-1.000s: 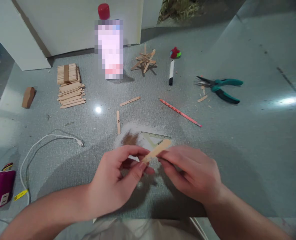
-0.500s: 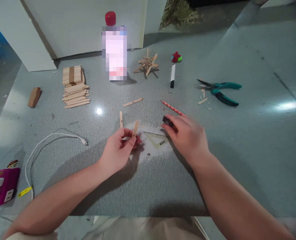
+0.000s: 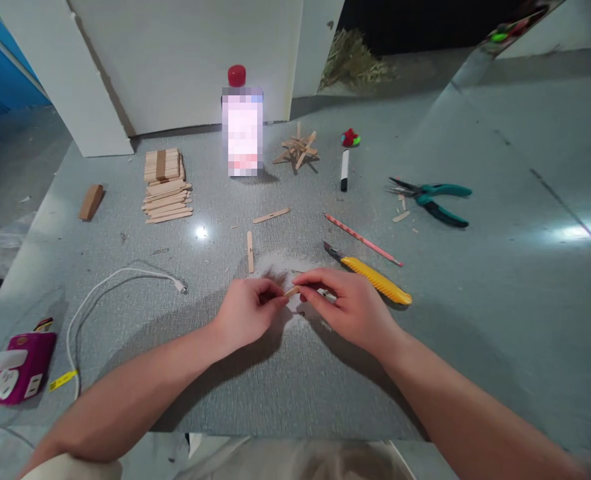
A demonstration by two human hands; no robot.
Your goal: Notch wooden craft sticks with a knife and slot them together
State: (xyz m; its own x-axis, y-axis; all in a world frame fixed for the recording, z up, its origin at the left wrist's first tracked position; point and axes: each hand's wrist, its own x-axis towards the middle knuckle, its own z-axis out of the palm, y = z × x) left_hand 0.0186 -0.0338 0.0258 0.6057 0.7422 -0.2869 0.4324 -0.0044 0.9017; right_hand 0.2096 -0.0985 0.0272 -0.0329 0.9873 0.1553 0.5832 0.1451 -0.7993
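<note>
A wooden craft stick spans the gap between my hands, its ends covered by my fingertips. My left hand pinches one end and my right hand pinches the other. Just beyond the right hand lies a yellow utility knife with its blade pointing left. A set square under my right hand is mostly hidden. Farther off are a red patterned pencil and two loose craft sticks, one lying crosswise and one pointing away from me.
Stacked craft sticks lie at the left, near a brown block and a white cable. At the back stand a lit phone and a stick star. Pliers and a marker lie rightward. A purple packet sits front left.
My right hand has let go of the utility knife, which now lies on the table. It has moved left and taken hold of the craft stick that my left hand was holding.
</note>
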